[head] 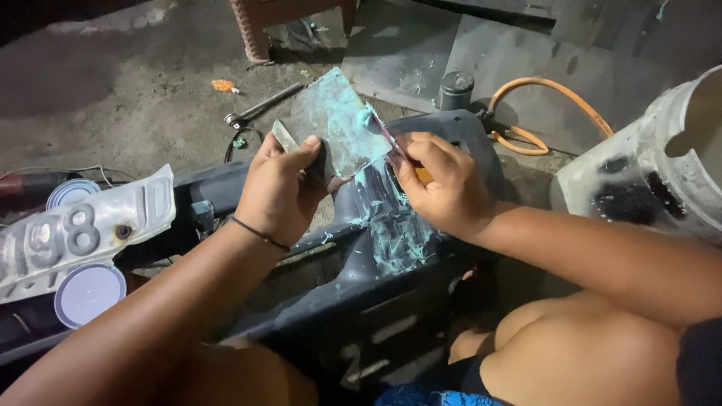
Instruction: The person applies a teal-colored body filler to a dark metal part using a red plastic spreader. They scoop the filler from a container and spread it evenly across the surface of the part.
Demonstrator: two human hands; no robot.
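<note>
- Your left hand [280,192] is closed around the lower left edge of a flat, square, clear plate smeared with turquoise paste [340,124], thumb on top, holding it tilted above the work
- Your right hand [444,188] is curled shut on a small tool with a thin reddish blade [392,143], whose edge lies against the plate's right side; its handle is hidden in your fist
- The plate hangs just over a dark grey moulded plastic panel [376,301] that rests across your lap, streaked with the same turquoise paste
- A bent white number plate [75,233] lies to your left, with a round white lid [89,293] just beside it
- An orange hose [541,113] curls on the concrete floor [135,90] beyond the panel
</note>
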